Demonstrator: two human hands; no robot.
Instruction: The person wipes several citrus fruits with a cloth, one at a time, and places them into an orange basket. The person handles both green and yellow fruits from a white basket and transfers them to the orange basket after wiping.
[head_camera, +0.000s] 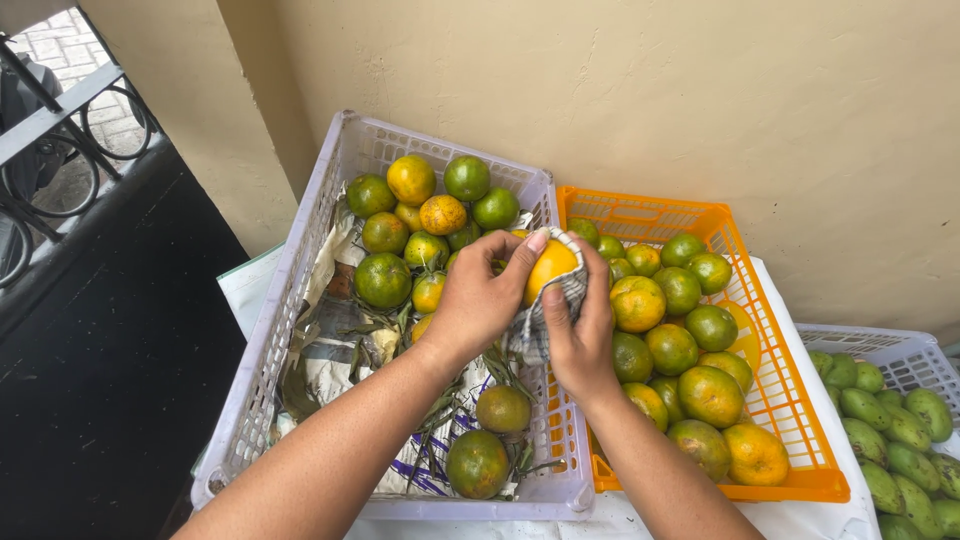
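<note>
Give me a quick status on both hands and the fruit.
Left hand and right hand both grip one orange citrus fruit. Checked cloth wrapped round it, over the lilac crate. Nothing in the way.

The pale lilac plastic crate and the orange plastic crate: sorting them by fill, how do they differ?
The pale lilac plastic crate is larger, paper-lined and part bare; the orange plastic crate is smaller, unlined and packed along its left side. Both are slotted and hold green-orange citrus fruit.

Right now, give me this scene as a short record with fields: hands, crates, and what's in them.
left hand: grips orange fruit
right hand: presses checked cloth around that fruit
lilac crate: green and orange citrus, newspaper, dry leaves
orange crate: more citrus
white crate: green mangoes, far right
</note>
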